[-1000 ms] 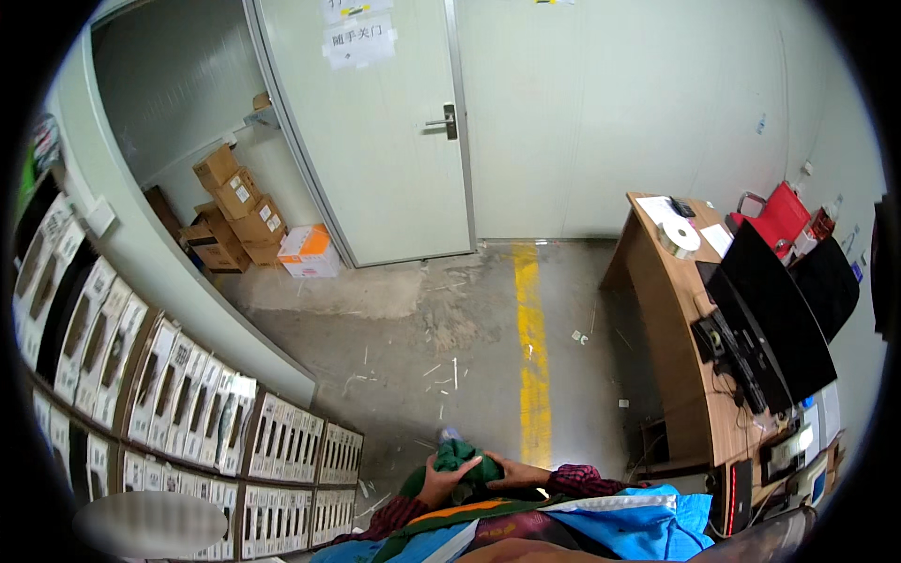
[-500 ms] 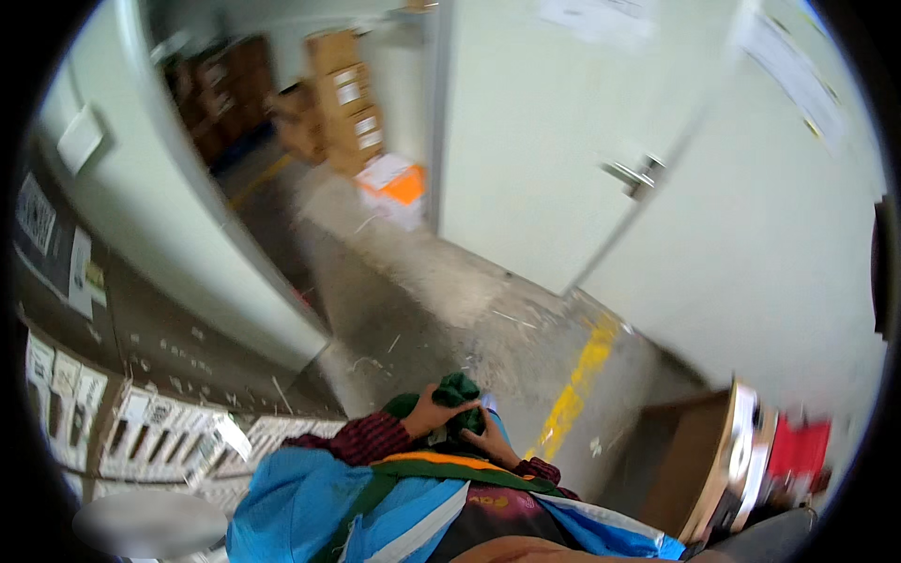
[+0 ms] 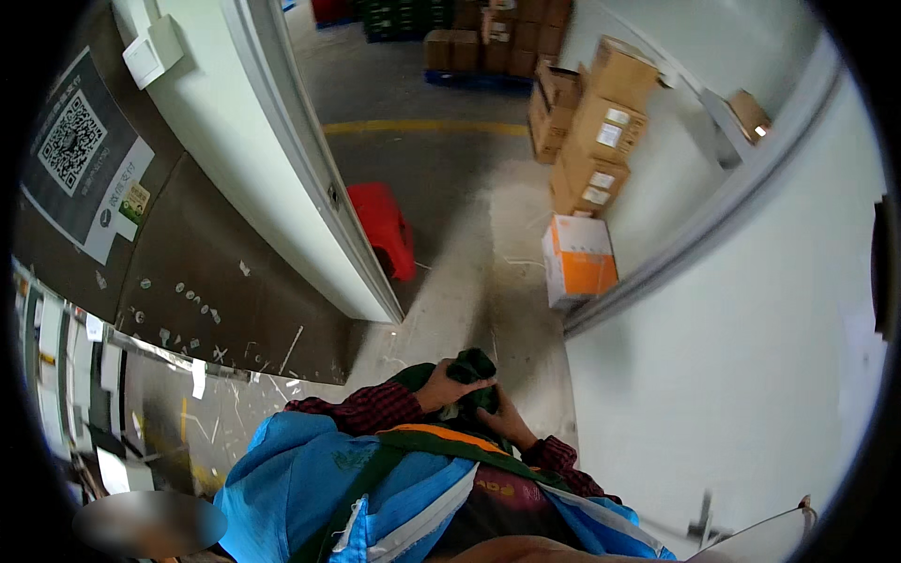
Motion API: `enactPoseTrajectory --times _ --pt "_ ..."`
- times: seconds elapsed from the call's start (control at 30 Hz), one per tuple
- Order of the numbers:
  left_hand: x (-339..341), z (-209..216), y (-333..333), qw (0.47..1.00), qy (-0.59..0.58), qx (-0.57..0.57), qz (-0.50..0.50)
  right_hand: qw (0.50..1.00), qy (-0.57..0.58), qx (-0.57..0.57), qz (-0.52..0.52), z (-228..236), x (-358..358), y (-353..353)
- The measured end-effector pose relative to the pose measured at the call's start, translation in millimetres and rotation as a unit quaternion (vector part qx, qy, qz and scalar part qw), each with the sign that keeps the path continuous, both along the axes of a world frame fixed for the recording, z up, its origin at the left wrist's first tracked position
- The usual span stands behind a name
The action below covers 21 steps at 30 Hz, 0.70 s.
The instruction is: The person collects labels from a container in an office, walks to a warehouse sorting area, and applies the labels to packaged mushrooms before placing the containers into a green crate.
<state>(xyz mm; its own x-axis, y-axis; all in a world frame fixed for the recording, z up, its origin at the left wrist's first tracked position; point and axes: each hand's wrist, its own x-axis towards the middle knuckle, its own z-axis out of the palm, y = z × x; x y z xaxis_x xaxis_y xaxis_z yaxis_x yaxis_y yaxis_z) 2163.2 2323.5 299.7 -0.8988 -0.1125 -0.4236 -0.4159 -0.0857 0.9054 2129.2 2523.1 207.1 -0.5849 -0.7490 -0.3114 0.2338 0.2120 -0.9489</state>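
In front of my waist, a bunched dark green cloth (image 3: 472, 366) is gathered between both hands. My left hand (image 3: 447, 388) is closed on its upper part, with the fingers pointing right across it. My right hand (image 3: 508, 420) grips the cloth from lower right, its fingertips partly hidden in the folds. More green fabric shows beside the left wrist; I cannot tell whether it is the same piece. Red-and-black checked sleeves cover both forearms. Below the hands lies the blue garment (image 3: 291, 479) I wear, with orange and green trim.
An open doorway with a pale frame (image 3: 314, 178) lies ahead. Past it are a red plastic stool (image 3: 383, 230), stacked cardboard boxes (image 3: 605, 127) and an orange-and-white box (image 3: 582, 258). A dark panel (image 3: 221, 272) stands at the left, a pale door (image 3: 723, 310) at the right.
My view has swung left to face the doorway, bringing the red stool into sight. The shelf at the lower right has left the picture. Both hands still hold the green cloth.
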Motion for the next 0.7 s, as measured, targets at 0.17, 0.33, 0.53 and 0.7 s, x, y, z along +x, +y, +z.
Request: enactPoseTrajectory --times 0.17,0.33,0.53,0.7 --pt "-152.3 -3.8 -27.7 0.993 -0.073 -0.037 0.085 1.000 0.004 -0.005 0.025 -2.2 -165.8 -40.6" --pt "-320.3 -84.0 -103.2 0.993 -0.007 -0.111 0.046 0.997 0.068 -0.040 -0.014 19.4 -333.9 -130.3" --pt "-461.6 -52.3 -239.3 0.974 0.048 -0.083 0.206 0.990 0.089 0.010 0.107 -37.3 -516.6 -270.9" --pt "-581.3 -83.8 -365.1 0.929 0.089 -0.097 0.345 0.958 0.129 0.001 0.255 -3.0 -667.8 -441.3"
